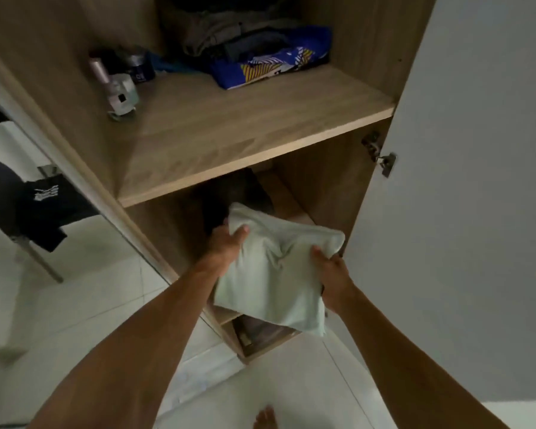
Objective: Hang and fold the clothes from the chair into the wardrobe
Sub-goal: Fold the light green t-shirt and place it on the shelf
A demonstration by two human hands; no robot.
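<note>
- Counting two bare hands in shot, left hand and right hand, both gripping one folded garment.
- Counting one wardrobe standing open, one white door swinging out on the right, one metal hinge showing on it.
- Spotting one upper shelf carrying one blue patterned cloth, one dark grey heap of clothes behind it, and small containers at the left end, too blurred for an exact count.
- Picking out one dark garment draping over one chair at the far left.
- Catching one bare foot at the bottom edge, standing on the pale tiled floor.
- Looking at the folded garment: pale mint green, soft, folded into a rough rectangle, bunching and wrinkling through the middle, near corner drooping.
- Hanging in the air at the mouth of the compartment under the upper shelf, far edge reaching into the dark opening, not lying on any board.
- Clamping the far left edge with the left hand, thumb on top, fingers curling beneath the cloth.
- Gripping the right edge with the right hand, thumb pressing on top, fingers tucking under.
- Stretching both bare forearms forward and down towards the opening, wrists close to the cloth on either side.
</note>
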